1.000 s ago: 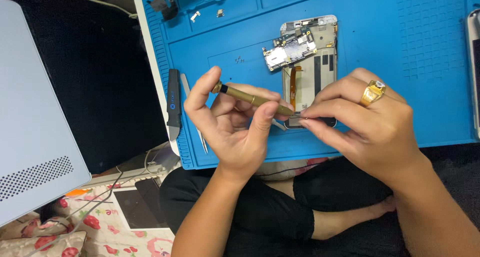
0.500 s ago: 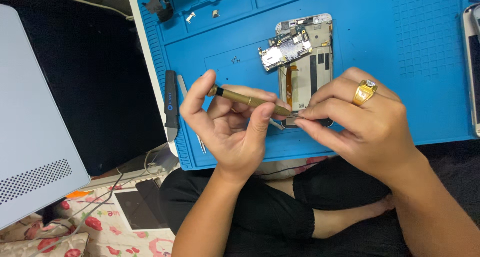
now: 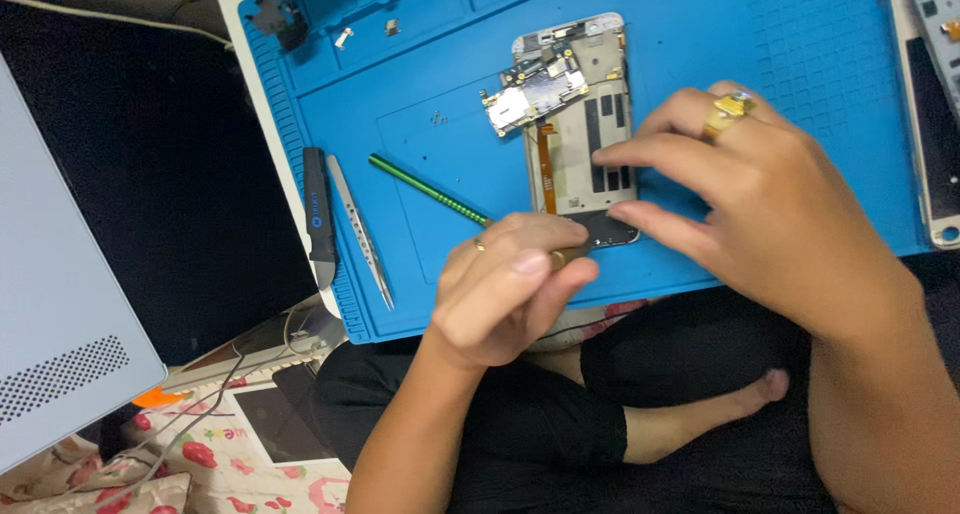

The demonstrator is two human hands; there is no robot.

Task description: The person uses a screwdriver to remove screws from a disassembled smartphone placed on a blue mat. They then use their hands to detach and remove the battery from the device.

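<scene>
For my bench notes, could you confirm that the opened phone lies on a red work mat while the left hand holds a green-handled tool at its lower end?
Not quite: the work mat is blue, not red, as the head view shows. The rest holds: the opened phone lies on it, and the left hand holds the green-handled tool at its lower end.

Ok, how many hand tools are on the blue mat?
3: a green screwdriver gripped by the left hand, plus metal tweezers and a black pry tool lying at the mat's left edge. The hands may hide others.
</scene>
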